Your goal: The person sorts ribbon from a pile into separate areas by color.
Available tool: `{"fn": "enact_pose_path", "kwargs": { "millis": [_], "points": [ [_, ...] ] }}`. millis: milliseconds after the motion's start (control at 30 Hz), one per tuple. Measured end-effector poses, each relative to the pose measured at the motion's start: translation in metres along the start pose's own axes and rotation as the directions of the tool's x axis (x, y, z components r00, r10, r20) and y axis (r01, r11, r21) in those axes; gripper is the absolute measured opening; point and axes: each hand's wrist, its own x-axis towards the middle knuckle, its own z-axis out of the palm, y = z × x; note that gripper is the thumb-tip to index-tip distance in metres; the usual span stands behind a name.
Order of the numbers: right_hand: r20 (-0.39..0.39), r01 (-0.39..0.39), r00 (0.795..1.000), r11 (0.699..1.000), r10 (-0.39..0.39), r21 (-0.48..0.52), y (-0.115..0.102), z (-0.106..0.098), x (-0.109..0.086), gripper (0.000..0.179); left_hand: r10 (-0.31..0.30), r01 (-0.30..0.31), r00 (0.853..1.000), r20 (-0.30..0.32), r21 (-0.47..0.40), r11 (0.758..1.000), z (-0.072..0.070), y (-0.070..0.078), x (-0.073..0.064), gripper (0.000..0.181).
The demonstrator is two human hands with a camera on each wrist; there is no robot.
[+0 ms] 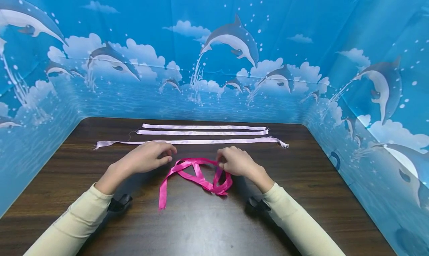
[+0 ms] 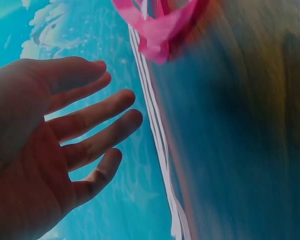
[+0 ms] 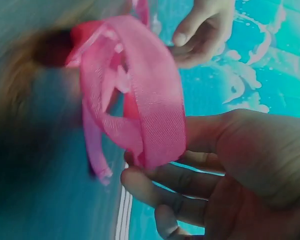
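A bright pink satin ribbon [image 1: 201, 177] lies in loose loops on the dark wooden table between my two hands. My right hand [image 1: 236, 161] pinches the ribbon at its right side; in the right wrist view the ribbon [image 3: 160, 95] hangs in loops from between the thumb and fingers. My left hand [image 1: 147, 157] hovers at the left of the loops with nothing in it. The left wrist view shows that hand [image 2: 65, 130] with fingers spread and relaxed. One loose ribbon end trails toward the near side of the table.
Beyond my hands lie three pale lilac ribbons [image 1: 204, 132], stretched out side by side across the back of the table [image 1: 301, 211]. A blue cloth printed with dolphins [image 1: 231, 40] rises around the back and sides. Dark straps circle both wrists.
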Motion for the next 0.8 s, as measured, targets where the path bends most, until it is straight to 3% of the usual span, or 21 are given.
{"fn": "enact_pose_path", "kwargs": {
  "millis": [267, 533, 633, 800],
  "points": [
    [-0.082, 0.111, 0.992, 0.979, -0.098, 0.170, -0.009, -0.008, -0.004, 0.015, 0.031, -0.032, 0.999, -0.039, -0.028, 0.999, 0.011, 0.021, 0.004, 0.041],
    [-0.091, 0.220, 0.975, 0.899, -0.201, 0.378, -0.026, -0.020, -0.013, 0.012, 0.101, -0.103, 0.995, -0.024, -0.162, 0.981, 0.024, 0.036, 0.006, 0.068],
    [-0.069, 0.253, 0.966, 0.870, -0.248, 0.424, -0.032, -0.026, -0.018, 0.010, 0.175, -0.170, 0.985, -0.007, -0.269, 0.948, 0.027, 0.040, 0.007, 0.068],
    [-0.054, 0.274, 0.958, 0.843, -0.282, 0.463, -0.037, -0.036, -0.026, 0.008, 0.256, -0.212, 0.966, 0.024, -0.490, 0.845, 0.022, 0.043, 0.007, 0.054]
  ]
}}
